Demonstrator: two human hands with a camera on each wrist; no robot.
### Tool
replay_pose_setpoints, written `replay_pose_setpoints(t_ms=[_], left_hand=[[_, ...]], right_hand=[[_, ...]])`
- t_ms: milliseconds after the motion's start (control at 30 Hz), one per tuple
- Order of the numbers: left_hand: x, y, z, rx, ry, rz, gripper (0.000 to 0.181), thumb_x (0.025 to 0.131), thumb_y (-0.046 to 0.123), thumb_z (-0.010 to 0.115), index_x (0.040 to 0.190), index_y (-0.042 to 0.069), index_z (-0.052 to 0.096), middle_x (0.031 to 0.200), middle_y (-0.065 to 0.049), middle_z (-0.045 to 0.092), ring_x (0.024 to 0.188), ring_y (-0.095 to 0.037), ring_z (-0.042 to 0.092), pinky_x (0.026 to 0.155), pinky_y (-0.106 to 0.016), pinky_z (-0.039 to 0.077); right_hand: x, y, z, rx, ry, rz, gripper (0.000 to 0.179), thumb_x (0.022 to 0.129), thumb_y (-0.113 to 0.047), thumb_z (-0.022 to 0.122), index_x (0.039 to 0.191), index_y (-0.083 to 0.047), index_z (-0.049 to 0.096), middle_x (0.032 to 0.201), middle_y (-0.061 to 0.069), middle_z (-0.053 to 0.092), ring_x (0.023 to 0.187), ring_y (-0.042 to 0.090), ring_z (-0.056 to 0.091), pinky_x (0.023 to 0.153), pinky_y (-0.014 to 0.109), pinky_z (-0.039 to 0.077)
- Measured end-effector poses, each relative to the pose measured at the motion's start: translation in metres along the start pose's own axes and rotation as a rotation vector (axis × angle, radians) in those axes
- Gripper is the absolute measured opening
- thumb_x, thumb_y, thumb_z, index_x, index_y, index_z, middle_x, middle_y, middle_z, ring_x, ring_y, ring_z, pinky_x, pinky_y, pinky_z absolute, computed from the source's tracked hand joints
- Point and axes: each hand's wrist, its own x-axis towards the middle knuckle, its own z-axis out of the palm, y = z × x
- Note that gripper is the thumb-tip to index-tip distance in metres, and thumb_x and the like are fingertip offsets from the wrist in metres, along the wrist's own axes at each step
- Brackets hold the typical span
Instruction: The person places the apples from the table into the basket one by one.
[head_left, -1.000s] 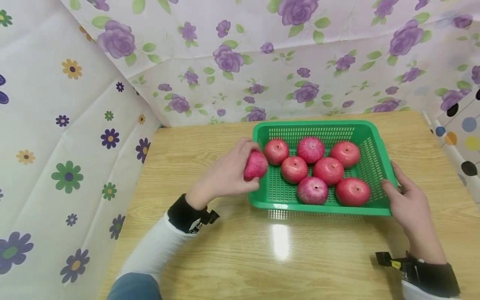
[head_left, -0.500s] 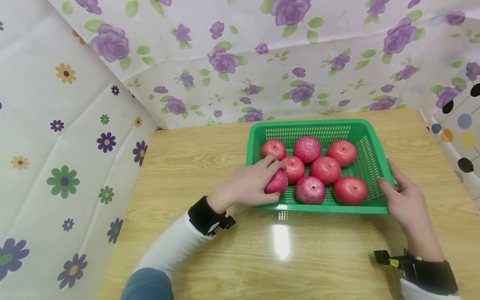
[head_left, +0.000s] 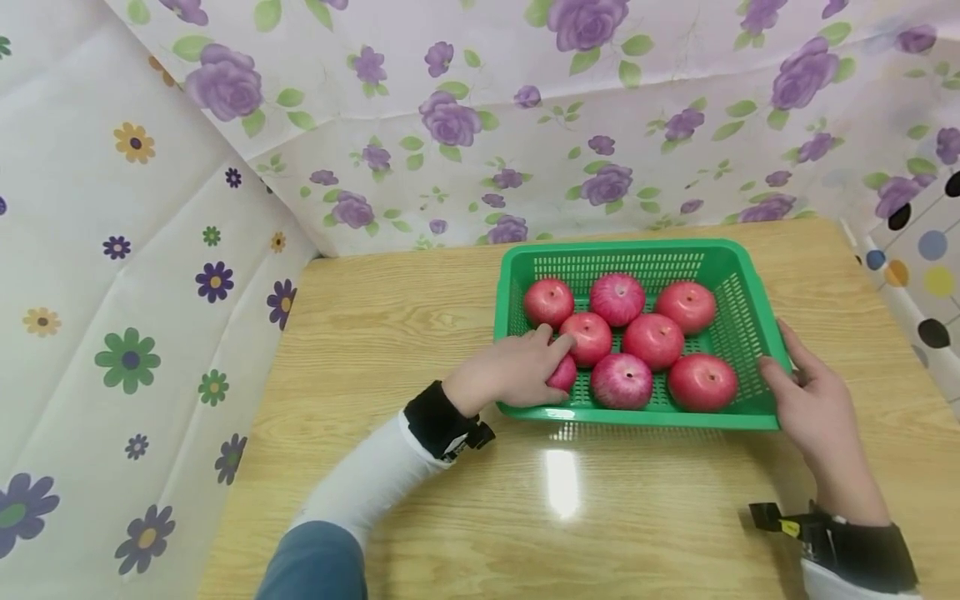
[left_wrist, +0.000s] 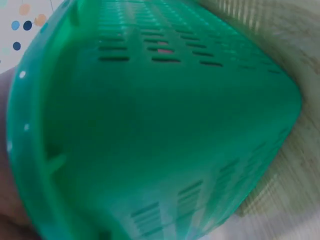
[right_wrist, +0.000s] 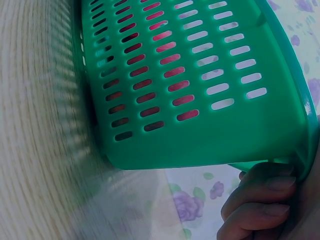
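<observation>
A green plastic basket (head_left: 637, 416) with slotted walls stands on the wooden table, several red apples (head_left: 652, 342) inside it. Reaching over its left rim, my left hand (head_left: 517, 371) grips a pinkish-red apple (head_left: 562, 375) down in the front left corner, with its fingers covering most of the fruit. My right hand (head_left: 817, 404) holds the basket's right rim, thumb on top. In the right wrist view its curled fingers (right_wrist: 262, 200) show under the rim. The left wrist view is filled by the basket's outer wall (left_wrist: 150, 110), with the held apple hidden.
The wooden table (head_left: 465, 500) spreads in front of the basket and to its left. A flower-printed cloth (head_left: 450, 167) hangs right behind the table, and another printed sheet (head_left: 172, 292) borders its left side.
My left hand has carried the apple rightward over the left rim and lowered it into the basket's front left corner. The right hand has stayed on the right rim.
</observation>
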Motion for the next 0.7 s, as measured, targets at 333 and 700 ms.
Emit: replay_pose_setpoints(t_ms=[333, 700], left_hand=[[0.006, 0.006, 0.004, 0.049, 0.003, -0.038, 0.076, 0.087, 0.072, 0.054, 0.139, 0.017, 0.039, 0.116, -0.009, 0.053, 0.101, -0.023, 0.053, 0.087, -0.038, 0.051], [-0.037, -0.045, -0.008, -0.286, 0.508, 0.051, 0.068, 0.096, 0.052, 0.056, 0.145, 0.009, 0.039, 0.143, -0.008, 0.044, 0.131, -0.017, 0.038, 0.11, -0.041, 0.036]], right_hand=[[0.006, 0.002, -0.001, -0.007, -0.018, -0.008, 0.058, 0.103, -0.049, 0.043, 0.154, -0.043, 0.015, 0.132, 0.029, 0.052, 0.075, 0.012, 0.056, 0.05, 0.027, 0.05], [0.02, 0.036, -0.049, -0.15, -0.224, -0.145, 0.057, 0.109, -0.045, 0.019, 0.16, -0.019, 0.009, 0.119, 0.028, 0.058, 0.093, 0.022, 0.061, 0.064, 0.045, 0.053]])
